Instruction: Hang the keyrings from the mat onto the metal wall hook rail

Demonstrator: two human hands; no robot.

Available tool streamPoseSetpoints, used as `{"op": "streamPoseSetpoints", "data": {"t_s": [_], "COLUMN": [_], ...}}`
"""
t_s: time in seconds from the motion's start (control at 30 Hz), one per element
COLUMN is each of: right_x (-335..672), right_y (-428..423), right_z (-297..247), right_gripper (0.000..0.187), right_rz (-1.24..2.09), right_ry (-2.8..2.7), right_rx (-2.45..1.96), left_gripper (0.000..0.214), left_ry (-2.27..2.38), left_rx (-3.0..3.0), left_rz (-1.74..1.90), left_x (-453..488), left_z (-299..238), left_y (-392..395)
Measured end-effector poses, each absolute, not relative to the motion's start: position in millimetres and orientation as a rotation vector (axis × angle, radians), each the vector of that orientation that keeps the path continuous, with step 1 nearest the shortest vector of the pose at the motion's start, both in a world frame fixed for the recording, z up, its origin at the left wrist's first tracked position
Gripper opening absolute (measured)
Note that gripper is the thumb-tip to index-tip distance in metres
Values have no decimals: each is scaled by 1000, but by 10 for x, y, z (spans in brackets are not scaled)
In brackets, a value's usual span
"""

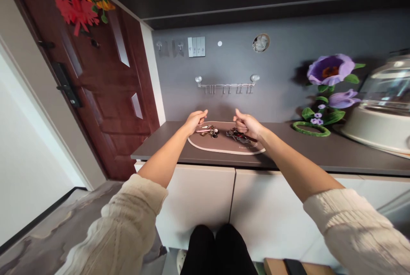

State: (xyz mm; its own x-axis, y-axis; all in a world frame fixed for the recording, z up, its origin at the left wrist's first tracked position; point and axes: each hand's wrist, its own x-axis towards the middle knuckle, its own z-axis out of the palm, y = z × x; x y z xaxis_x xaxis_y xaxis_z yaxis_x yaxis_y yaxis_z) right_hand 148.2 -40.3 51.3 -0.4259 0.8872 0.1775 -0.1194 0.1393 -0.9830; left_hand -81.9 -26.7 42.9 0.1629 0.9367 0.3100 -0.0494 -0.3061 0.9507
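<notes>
hands (221, 122) over keys (238, 135), tray (224, 149)

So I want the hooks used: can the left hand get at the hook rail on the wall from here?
Probably yes. The left hand hovers over the tray, and the hook rail hangs on the wall just above it with nothing between. Its hooks look bare.

A dark table (288, 155) runs along the grey wall. On it lie an oval mat (224, 147) with keys (238, 136), a flower ornament (326, 95), and a domed pot (381, 112) at right.
</notes>
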Motion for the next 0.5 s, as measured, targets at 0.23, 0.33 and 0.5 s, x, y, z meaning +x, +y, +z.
{"op": "streamPoseSetpoints", "data": {"t_s": [0.23, 0.33, 0.5], "right_x": [1079, 1025, 1086], "right_y": [0, 160, 241], "right_z": [579, 445, 201], "right_gripper": [13, 14, 14], "right_rz": [965, 754, 377], "right_ry": [-1504, -1568, -1789], "right_rx": [-984, -1030, -1119], "left_gripper": [12, 11, 14], "left_ry": [1384, 1399, 1387], "left_rx": [1907, 2079, 2337], "left_rz": [1489, 1460, 1186], "left_x": [-763, -705, -719], "left_z": [443, 331, 159], "left_y": [112, 200, 198]}}
